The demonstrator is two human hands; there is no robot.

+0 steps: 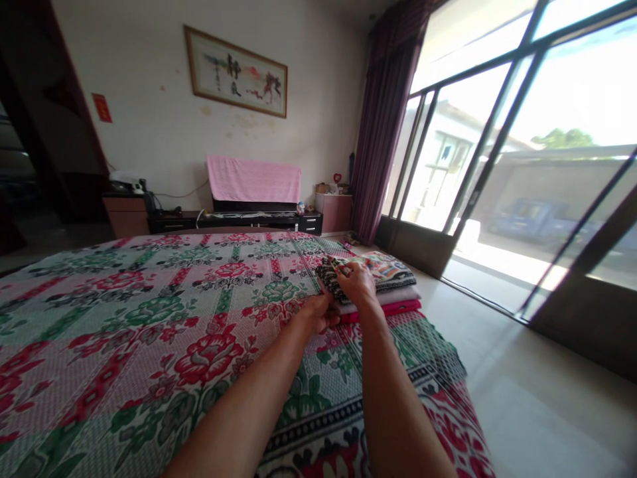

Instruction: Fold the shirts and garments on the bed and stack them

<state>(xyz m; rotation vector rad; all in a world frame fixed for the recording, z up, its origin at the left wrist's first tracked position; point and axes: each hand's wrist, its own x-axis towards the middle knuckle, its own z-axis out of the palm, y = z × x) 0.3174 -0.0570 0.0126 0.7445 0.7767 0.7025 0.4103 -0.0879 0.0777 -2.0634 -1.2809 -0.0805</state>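
Both my arms stretch out over a bed covered by a floral red, green and white bedspread (149,318). A stack of folded cloths (391,282) lies near the bed's right edge: a colourful patterned piece on top, then a black-and-white one, a pale one and a red one at the bottom. My right hand (354,282) rests on top of the stack, fingers curled on the patterned cloth. My left hand (318,312) is at the stack's near-left side, fingers tucked against the lower layers and mostly hidden.
A pale tiled floor (522,372) runs along the bed's right side to large sliding glass doors (497,166) with a purple curtain (383,119). At the far wall stand a low dark cabinet (239,219), a screen under a pink cloth (253,179) and a framed picture (236,72).
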